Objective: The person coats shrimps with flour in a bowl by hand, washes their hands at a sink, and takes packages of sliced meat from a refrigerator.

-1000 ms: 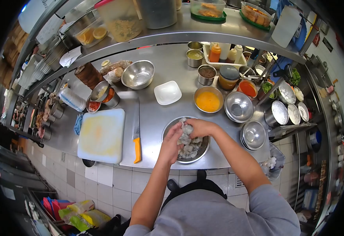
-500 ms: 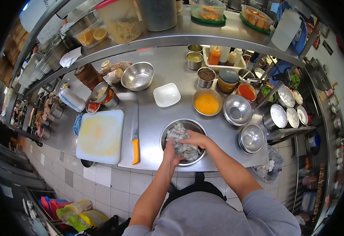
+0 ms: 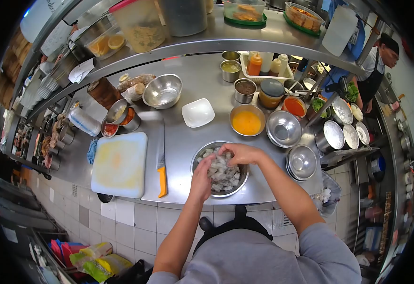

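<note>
My left hand (image 3: 201,179) was at the pile's edge, fingers together; right hand (image 3: 240,154) curled over it. Couldn't tell if either gripped any. Pale pieces (image 3: 225,176), too many to count, sat in one metal bowl (image 3: 246,179). Looked mid-handling, none seen set aside. Bench (image 3: 178,154) around: one knife (image 3: 162,182), one cutting board (image 3: 119,165), one white dish (image 3: 198,113).

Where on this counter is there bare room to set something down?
Bare counter lies between the knife and the filled bowl, and beyond the white dish, between the steel bowl and the small pot. The right side is crowded: egg bowl, stacked bowls and jar stand close together.
</note>
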`<state>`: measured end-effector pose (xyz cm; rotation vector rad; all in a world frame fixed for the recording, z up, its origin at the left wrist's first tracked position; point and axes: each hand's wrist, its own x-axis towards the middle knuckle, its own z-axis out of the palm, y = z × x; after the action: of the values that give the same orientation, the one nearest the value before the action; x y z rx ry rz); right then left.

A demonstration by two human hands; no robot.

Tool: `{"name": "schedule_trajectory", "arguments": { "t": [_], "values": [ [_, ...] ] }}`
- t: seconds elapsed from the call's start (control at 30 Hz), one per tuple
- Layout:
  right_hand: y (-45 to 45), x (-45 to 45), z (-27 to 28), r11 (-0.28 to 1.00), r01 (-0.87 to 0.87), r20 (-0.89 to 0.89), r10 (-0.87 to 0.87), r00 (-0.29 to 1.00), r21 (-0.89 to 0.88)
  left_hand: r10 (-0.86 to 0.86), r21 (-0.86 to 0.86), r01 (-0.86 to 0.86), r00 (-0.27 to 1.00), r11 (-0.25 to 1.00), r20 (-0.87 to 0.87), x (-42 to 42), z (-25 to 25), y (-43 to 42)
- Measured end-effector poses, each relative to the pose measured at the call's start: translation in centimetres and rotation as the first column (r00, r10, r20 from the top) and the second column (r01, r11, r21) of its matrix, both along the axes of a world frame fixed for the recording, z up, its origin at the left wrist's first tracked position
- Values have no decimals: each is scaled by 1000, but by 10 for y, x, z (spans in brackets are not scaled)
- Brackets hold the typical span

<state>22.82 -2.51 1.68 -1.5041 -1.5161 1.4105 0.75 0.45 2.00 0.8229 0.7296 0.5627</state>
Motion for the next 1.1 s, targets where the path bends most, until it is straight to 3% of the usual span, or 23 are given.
{"name": "schedule_trajectory", "arguments": {
  "t": [0.03,0.1,0.13,0.17,0.27,0.3,0.33,0.37,0.4,0.47,0.5,0.57,0.7,0.77,0.8,0.9,0.93,1.0,1.07,1.1],
  "values": [
    [0,3,2,1000,1,-15,-1,1000,-4,-1,-1,1,1000,1000,1,0,5,5],
    [-5,5,4,999,32,61,-32,998,12,-115,57,128,975,990,-188,2,18,17],
    [-10,3,3,999,48,253,-52,966,23,-171,124,215,940,969,-297,4,31,22],
    [-15,-1,2,997,62,435,-72,897,37,-170,124,214,940,969,-295,5,22,31],
    [-32,-26,-19,984,168,464,-118,878,-66,-154,243,265,904,933,-398,16,-40,57],
    [-32,-35,-19,983,169,466,-120,877,-65,-151,98,201,915,975,-375,19,-59,59],
    [-30,-46,-16,927,261,365,-152,918,-270,-145,-51,136,924,989,-353,21,-76,59],
    [-29,-54,-15,825,314,267,-206,942,-470,-146,-49,137,924,989,-352,21,-94,60],
    [-29,-60,-26,825,316,264,-211,941,-468,-133,-120,101,943,988,-306,20,-111,61],
    [-27,-67,-57,869,445,240,-395,887,-214,-126,-238,77,972,968,-197,17,-106,54],
    [-27,-67,-55,868,449,237,-400,885,-212,-129,-235,81,971,969,-199,15,-102,54],
    [-29,-65,-52,871,416,-132,-459,879,-260,-170,-310,133,981,941,-94,12,-94,52],
    [-22,-52,-74,906,298,-265,-380,886,-302,-90,-194,76,994,978,-65,3,-62,36],
    [-15,-33,-53,982,135,-5,-137,991,-136,16,-65,-21,997,998,-76,2,-21,21],
    [-14,-25,-48,994,95,126,-88,988,-52,-38,-21,37,997,999,-74,0,-15,17],
    [-1,1,-24,999,-14,242,7,970,29,-110,-10,110,979,994,-173,1,19,5],
    [5,5,-15,999,-19,242,12,970,29,-127,0,128,979,992,-162,0,17,4],
    [13,12,-4,1000,4,456,-3,890,0,-85,-25,82,983,996,-163,-5,22,-2],
    [13,0,-6,997,60,516,-24,856,-52,-46,-47,38,985,998,-165,-11,15,-6],
    [11,-8,-10,987,121,573,-41,818,-102,16,-171,-45,986,984,-166,-16,-3,-7]
  ]
}}
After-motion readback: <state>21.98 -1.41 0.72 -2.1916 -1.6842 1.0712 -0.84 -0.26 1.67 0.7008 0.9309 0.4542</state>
